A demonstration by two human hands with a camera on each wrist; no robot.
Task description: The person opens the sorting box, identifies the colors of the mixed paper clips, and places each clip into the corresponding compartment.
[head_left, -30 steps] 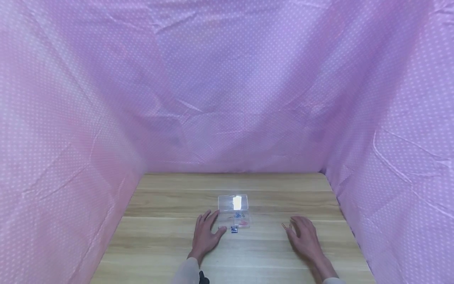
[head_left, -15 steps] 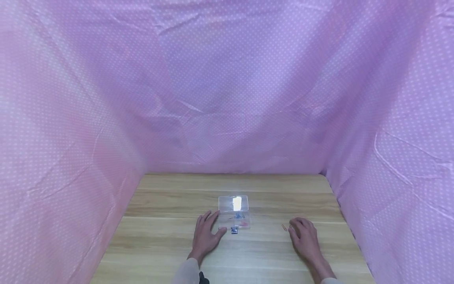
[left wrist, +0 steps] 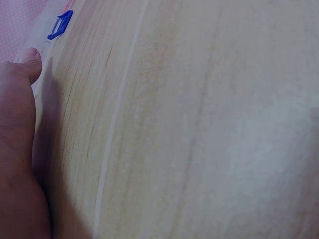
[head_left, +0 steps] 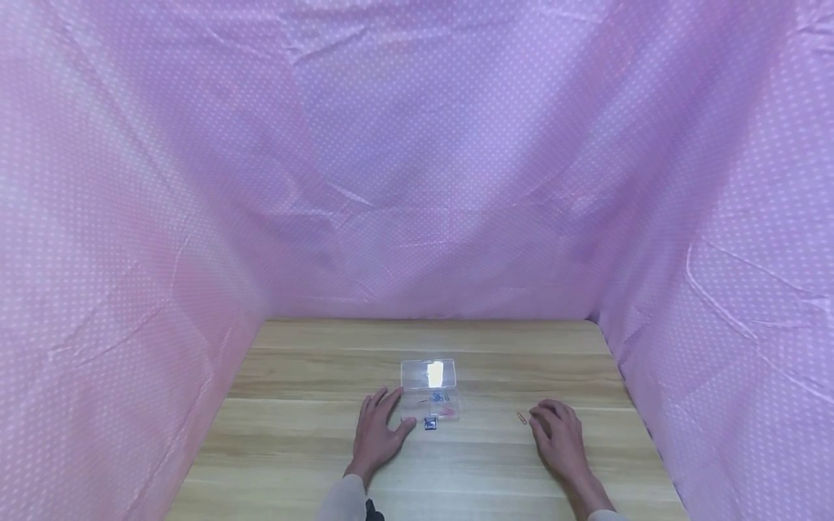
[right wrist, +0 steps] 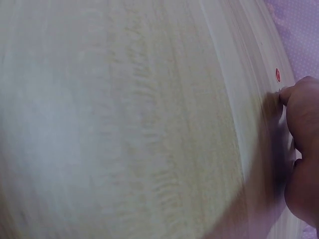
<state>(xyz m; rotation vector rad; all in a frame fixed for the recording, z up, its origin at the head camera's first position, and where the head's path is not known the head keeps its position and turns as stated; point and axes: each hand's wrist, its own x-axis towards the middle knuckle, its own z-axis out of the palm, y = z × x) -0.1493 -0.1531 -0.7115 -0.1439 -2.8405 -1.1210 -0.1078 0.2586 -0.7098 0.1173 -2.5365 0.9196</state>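
My left hand (head_left: pixel 378 437) lies with fingers spread along the left side of a clear plastic box (head_left: pixel 414 412), its fingertips and thumb right at the box's edges. The box stands with its lid (head_left: pixel 417 373) raised; blue paper clips (head_left: pixel 438 397) and pink ones (head_left: pixel 447 412) lie in its compartments. At its front is a blue latch (left wrist: pixel 61 25). On the right, my right hand (head_left: pixel 562 438) pinches a paper clip between thumb and fingers, mostly hidden by them. Just left of these fingertips an orange-red paper clip (head_left: pixel 521 418) lies on the table.
The wood-grain table (head_left: pixel 313 369) runs back to a pink dotted cloth (head_left: pixel 417 181), which also hangs along both sides. A bright light reflection shows on the box lid.
My right thumb and fingers have closed together over one clip, which showed at the fingertips before. The other clip now lies separate to their left. My left hand and the box have stayed put.
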